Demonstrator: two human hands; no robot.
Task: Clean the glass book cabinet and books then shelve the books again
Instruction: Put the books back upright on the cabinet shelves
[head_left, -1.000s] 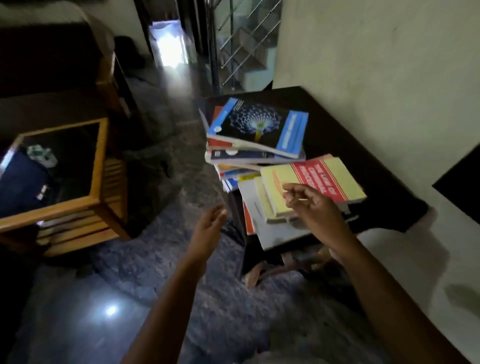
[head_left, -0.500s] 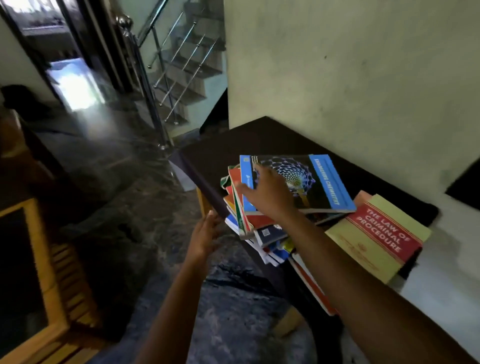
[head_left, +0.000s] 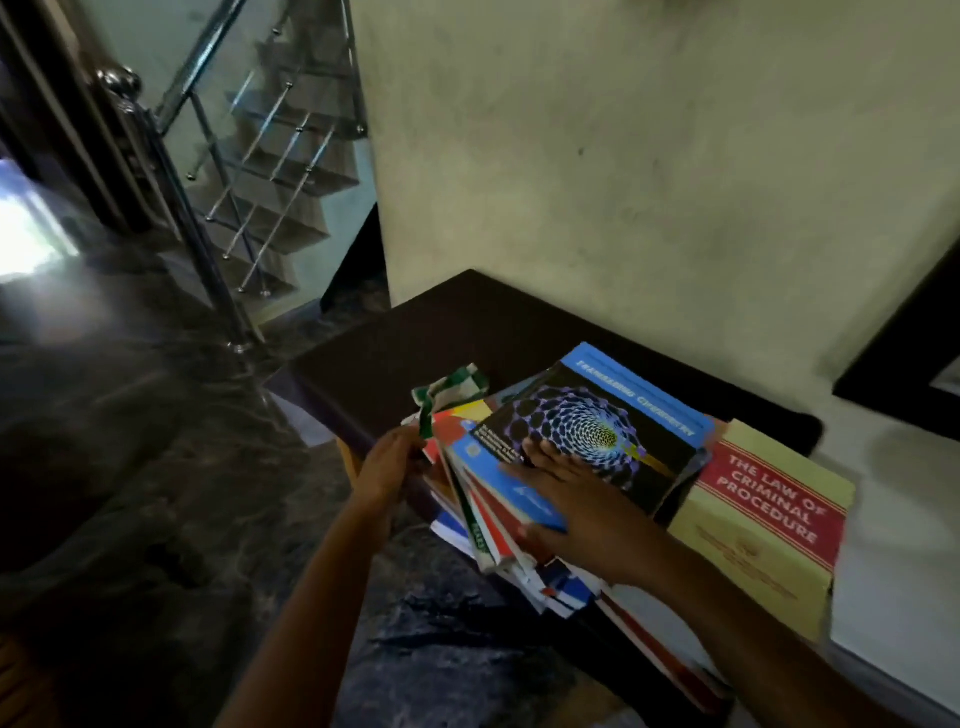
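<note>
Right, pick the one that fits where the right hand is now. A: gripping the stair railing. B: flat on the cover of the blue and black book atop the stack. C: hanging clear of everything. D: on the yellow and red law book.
B: the right hand lies palm down on the blue and black book topping the stack, while the yellow and red law book lies untouched beside it.

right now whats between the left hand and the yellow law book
The tilted book stack, topped by the chemistry book under the right hand, lies between left hand and law book, head view.

A dark table bears a book stack and yellow book.
</note>
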